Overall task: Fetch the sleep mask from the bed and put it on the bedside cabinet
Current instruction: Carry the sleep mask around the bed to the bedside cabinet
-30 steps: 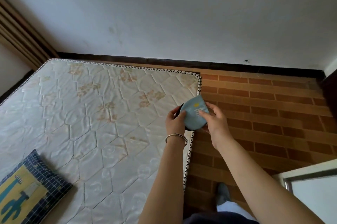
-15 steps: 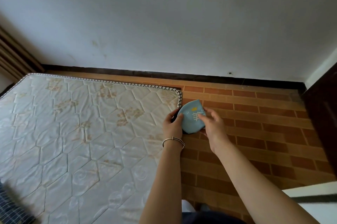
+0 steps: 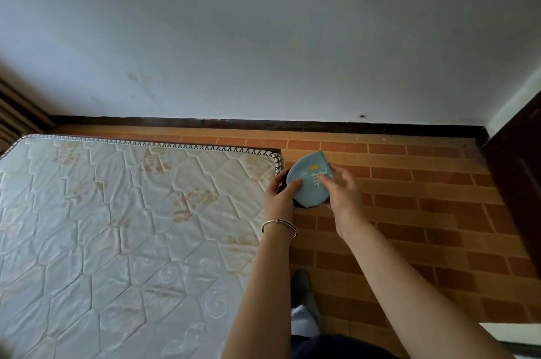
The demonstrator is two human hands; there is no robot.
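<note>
Both hands, left (image 3: 279,197) and right (image 3: 341,193), grip the mask (image 3: 310,183) just off the bed (image 3: 117,227) corner, above the floor. Fetched, then; the cabinet isn't in sight.

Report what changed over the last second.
The sleep mask, carried by the left hand and right hand, moved right, from the mattress edge to over the floor. The view swung right too; the cushion dropped out. Unchanged: both hands' grip on the mask.
</note>
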